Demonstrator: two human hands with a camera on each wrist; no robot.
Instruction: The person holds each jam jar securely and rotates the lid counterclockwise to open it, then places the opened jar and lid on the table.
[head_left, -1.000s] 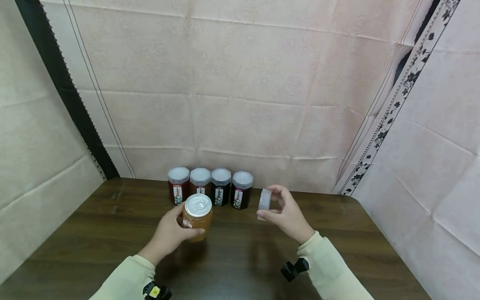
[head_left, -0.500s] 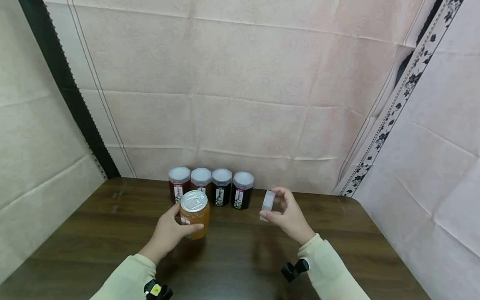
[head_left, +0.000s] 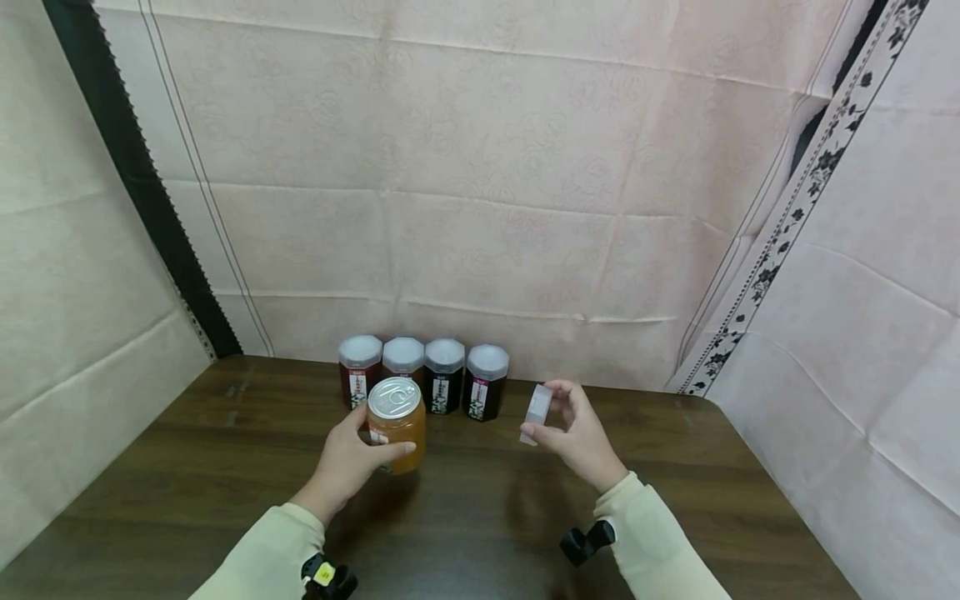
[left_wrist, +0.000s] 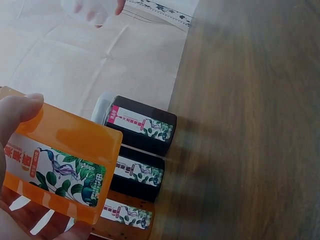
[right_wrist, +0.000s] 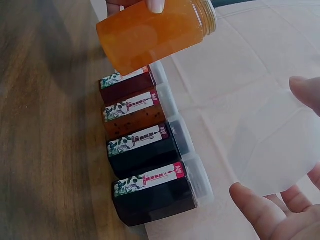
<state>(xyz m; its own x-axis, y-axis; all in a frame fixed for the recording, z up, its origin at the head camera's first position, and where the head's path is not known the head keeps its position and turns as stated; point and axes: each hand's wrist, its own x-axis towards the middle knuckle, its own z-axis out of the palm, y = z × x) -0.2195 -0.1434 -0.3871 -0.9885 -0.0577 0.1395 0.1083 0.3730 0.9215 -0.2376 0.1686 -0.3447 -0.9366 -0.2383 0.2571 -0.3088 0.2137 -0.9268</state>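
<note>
My left hand grips a jar of orange jam around its side. Its silver pull-tab top faces up, and in the left wrist view a leafy printed label shows on the glass. The jar is held in front of the row of jars. To the right, my right hand pinches a translucent white plastic lid by its edge, tilted on its side. Seen from the right wrist, the lid is hexagonal, with thumb and fingertips at its rim.
Several hexagonal jars with white lids stand in a row at the back: a dark red one, an amber one, and dark ones such as the rightmost. Pale cloth hangs behind the brown wooden table.
The orange jar shifted slightly left, then back right, and is a little higher than before. The lid in my right hand has turned slightly and moved a little right.
</note>
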